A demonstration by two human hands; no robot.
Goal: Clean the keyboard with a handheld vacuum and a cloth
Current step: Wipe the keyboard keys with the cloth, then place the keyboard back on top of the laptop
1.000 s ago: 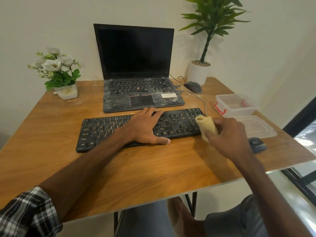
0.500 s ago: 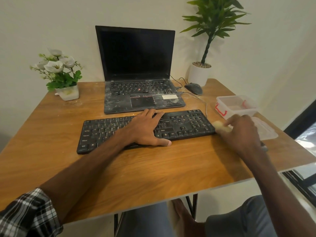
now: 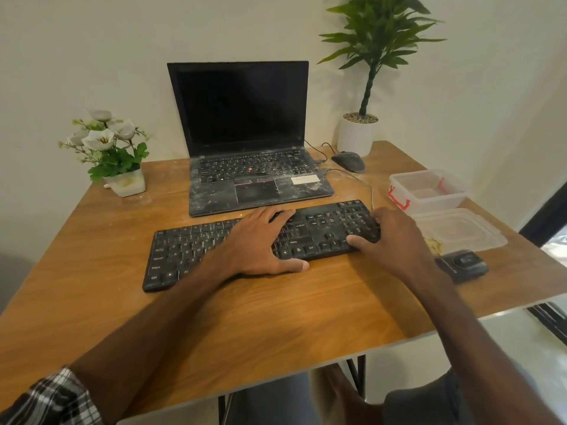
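L hand (image 3: 260, 240) flat on keyboard (image 3: 322, 231); R hand (image 3: 395, 240) grips right end.

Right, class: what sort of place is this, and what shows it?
Probably a home or small office desk: an open laptop, a separate keyboard and a mouse on a wooden table.

Keyboard (image 3: 322, 234) centre of table (image 3: 245, 326), laptop (image 3: 245, 179) behind it at back edge. Flower pot (image 3: 125, 182) back-left corner, plant pot (image 3: 356, 136) back-right corner, mouse (image 3: 349, 161) before it. Container (image 3: 429, 191) and lid (image 3: 460, 231) along right edge.

Dusty laptop (image 3: 245, 118), mouse (image 3: 349, 161), flowerpot (image 3: 126, 182) and tub (image 3: 441, 204) sit on table (image 3: 276, 317).
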